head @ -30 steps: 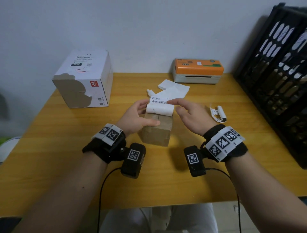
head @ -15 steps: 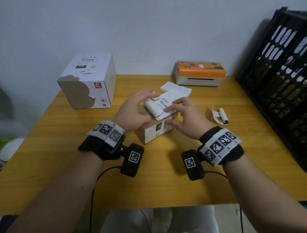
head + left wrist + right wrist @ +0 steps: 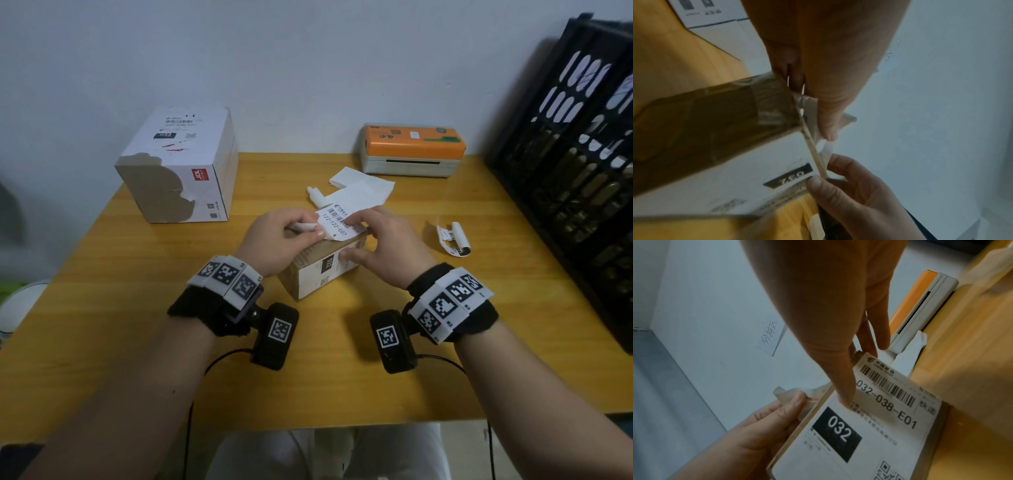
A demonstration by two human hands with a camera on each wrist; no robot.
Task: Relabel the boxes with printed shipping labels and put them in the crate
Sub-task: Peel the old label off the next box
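A small brown box (image 3: 325,274) sits mid-table, its old white "032" label (image 3: 840,433) on the side facing me. A new label (image 3: 337,224) printed "122-122-C07" lies across the box's top. My left hand (image 3: 313,229) pinches the curled left end of this label between thumb and fingers (image 3: 828,129). My right hand (image 3: 356,240) holds the box's top right edge, fingers over the new label and thumb (image 3: 844,394) pressed on the old one. The black crate (image 3: 575,164) stands on the right.
A large white box (image 3: 178,168) stands at the back left of the wooden table (image 3: 137,325). An orange-topped label printer (image 3: 412,149) sits at the back. White paper sheets (image 3: 359,186) lie behind the hands, and a rolled scrap (image 3: 454,238) lies to the right.
The small box has turned so its "032" side faces me. The rolled-up new label has been spread flatter over the top, with both hands still on it.
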